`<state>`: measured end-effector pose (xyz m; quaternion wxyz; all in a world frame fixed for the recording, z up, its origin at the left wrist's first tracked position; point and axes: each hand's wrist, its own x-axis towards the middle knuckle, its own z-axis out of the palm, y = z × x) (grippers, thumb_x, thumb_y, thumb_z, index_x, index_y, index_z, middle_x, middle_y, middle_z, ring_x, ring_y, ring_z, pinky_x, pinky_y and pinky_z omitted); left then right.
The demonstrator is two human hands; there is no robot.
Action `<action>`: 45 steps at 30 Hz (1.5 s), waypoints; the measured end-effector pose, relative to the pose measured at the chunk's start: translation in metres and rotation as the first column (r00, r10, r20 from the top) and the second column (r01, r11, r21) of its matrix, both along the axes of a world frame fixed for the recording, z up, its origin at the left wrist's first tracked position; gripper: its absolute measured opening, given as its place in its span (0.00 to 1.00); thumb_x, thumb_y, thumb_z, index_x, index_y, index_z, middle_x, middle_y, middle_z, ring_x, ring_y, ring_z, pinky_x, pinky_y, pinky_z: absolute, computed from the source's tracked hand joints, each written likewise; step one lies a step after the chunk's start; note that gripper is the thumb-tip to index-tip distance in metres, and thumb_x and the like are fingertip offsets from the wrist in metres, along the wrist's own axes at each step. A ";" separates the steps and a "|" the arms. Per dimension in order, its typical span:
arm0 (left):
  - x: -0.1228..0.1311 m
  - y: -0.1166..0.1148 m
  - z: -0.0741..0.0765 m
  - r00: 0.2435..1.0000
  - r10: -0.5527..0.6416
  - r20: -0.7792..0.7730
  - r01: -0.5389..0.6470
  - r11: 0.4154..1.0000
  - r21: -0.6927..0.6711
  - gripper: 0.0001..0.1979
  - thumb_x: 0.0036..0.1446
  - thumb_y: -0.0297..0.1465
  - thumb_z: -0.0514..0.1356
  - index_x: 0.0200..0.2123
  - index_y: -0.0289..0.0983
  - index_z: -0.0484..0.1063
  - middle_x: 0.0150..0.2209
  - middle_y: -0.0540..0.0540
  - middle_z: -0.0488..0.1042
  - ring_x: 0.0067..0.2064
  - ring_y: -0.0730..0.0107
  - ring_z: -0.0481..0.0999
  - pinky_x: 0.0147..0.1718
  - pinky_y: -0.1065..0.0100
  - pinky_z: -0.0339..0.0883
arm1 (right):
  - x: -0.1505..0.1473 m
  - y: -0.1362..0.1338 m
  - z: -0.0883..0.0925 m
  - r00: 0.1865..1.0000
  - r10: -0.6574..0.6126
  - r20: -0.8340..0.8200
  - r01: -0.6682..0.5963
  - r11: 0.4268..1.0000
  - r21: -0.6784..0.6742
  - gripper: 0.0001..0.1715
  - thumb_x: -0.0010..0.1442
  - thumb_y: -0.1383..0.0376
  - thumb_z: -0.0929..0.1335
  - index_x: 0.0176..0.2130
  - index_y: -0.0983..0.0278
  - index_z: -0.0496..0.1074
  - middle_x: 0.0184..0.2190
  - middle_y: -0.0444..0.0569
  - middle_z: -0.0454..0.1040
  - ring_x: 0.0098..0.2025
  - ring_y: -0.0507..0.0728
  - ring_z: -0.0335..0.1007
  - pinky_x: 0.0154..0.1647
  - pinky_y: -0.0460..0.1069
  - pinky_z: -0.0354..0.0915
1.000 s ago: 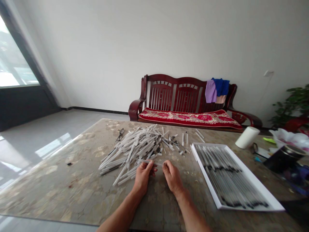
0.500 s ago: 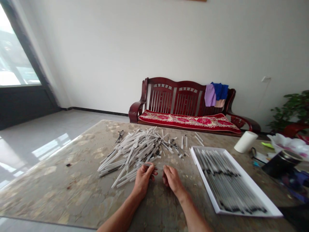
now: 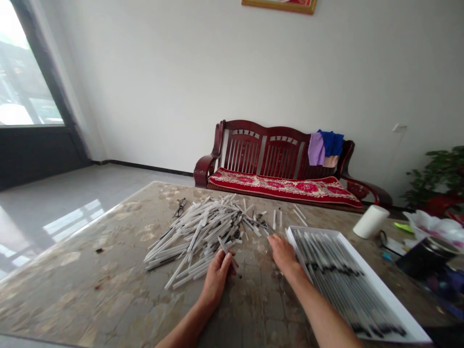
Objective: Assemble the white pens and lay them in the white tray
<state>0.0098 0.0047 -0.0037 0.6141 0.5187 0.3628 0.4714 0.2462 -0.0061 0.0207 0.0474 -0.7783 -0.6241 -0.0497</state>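
A slim whitish pen-like tube with a dark end [image 3: 234, 265] slants between the thumb and fingers of my left hand [image 3: 216, 274], which is closed on it. Just behind that hand lies a large loose pile of similar tubes [image 3: 203, 227], some with dark parts. My right hand [image 3: 283, 252] is down at the table, beside the left wall of a white tray [image 3: 386, 275]. Its fingers are bunched near some small dark and white pieces [image 3: 259, 220]; whatever is between the fingertips is hidden. Rows of dark-ended tubes [image 3: 348, 285] fill the tray.
Black-framed glasses [image 3: 180, 208] lie at the pile's far left. A few separate tubes [image 3: 300, 215] lie behind the tray. On the right are a white roll [image 3: 370, 221], a dark flask [image 3: 426, 258] and a petal-shaped bowl [image 3: 435, 224]. A wooden bench [image 3: 268, 150] stands beyond the table.
My hands were close together and have parted. The right has moved right and forward toward the small pieces. The tube in my left hand now tilts down toward the right.
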 end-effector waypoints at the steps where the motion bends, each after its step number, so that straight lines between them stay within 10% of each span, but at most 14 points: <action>1: 0.000 0.000 -0.001 1.000 0.000 -0.018 0.001 1.000 0.018 0.21 0.56 0.49 0.57 0.40 0.36 0.69 0.23 0.52 0.71 0.21 0.73 0.66 0.18 0.74 0.57 | 0.001 -0.001 -0.001 1.000 -0.001 -0.025 0.002 1.000 0.025 0.24 0.60 0.78 0.58 0.44 0.62 0.76 0.43 0.56 0.77 0.46 0.58 0.73 0.43 0.48 0.63; 5: -0.003 0.000 -0.003 0.997 -0.001 -0.073 0.008 0.996 0.093 0.27 0.57 0.44 0.59 0.55 0.36 0.64 0.22 0.55 0.70 0.21 0.74 0.63 0.19 0.74 0.55 | -0.007 -0.005 -0.005 0.896 0.026 -0.443 0.106 0.957 0.270 0.18 0.59 0.72 0.61 0.45 0.62 0.75 0.40 0.53 0.78 0.38 0.57 0.75 0.37 0.48 0.66; 9: -0.004 -0.001 -0.003 0.997 -0.058 -0.042 0.061 0.994 0.090 0.27 0.56 0.43 0.60 0.56 0.37 0.65 0.23 0.54 0.70 0.20 0.76 0.62 0.20 0.74 0.55 | -0.039 -0.011 -0.003 0.343 0.212 -0.915 0.345 0.878 0.332 0.16 0.53 0.55 0.69 0.38 0.63 0.74 0.29 0.48 0.78 0.28 0.57 0.74 0.22 0.46 0.64; 12: -0.006 -0.003 0.001 0.992 -0.122 0.033 0.123 0.992 -0.026 0.22 0.56 0.44 0.59 0.48 0.36 0.71 0.25 0.52 0.71 0.21 0.76 0.65 0.20 0.74 0.58 | -0.065 -0.016 0.003 0.035 0.282 -0.959 0.442 0.856 0.268 0.25 0.46 0.48 0.73 0.36 0.64 0.71 0.27 0.47 0.77 0.25 0.54 0.73 0.20 0.44 0.63; 16: -0.008 -0.008 0.009 0.969 -0.133 0.206 0.165 0.975 -0.146 0.17 0.52 0.40 0.63 0.42 0.37 0.71 0.30 0.49 0.74 0.28 0.70 0.73 0.21 0.73 0.63 | -0.080 -0.018 0.007 -0.095 0.262 -0.960 0.467 0.864 0.190 0.27 0.41 0.48 0.76 0.32 0.64 0.70 0.22 0.43 0.74 0.22 0.51 0.69 0.19 0.42 0.60; 29: -0.010 0.004 0.002 0.928 0.160 0.338 -0.064 0.959 -0.276 0.25 0.48 0.50 0.65 0.40 0.36 0.72 0.22 0.57 0.64 0.18 0.82 0.56 0.13 0.79 0.48 | -0.094 -0.028 -0.019 -0.002 0.248 -0.969 0.302 0.924 0.236 0.27 0.44 0.46 0.74 0.36 0.63 0.72 0.28 0.49 0.79 0.30 0.58 0.74 0.24 0.46 0.64; 45: -0.009 0.000 0.008 0.957 0.115 0.267 -0.027 0.950 -0.312 0.27 0.41 0.50 0.68 0.36 0.34 0.75 0.22 0.54 0.67 0.18 0.81 0.59 0.14 0.77 0.49 | -0.101 -0.036 -0.021 0.112 0.360 -0.926 0.280 0.883 0.377 0.17 0.48 0.53 0.75 0.31 0.63 0.74 0.25 0.45 0.76 0.28 0.54 0.71 0.31 0.47 0.66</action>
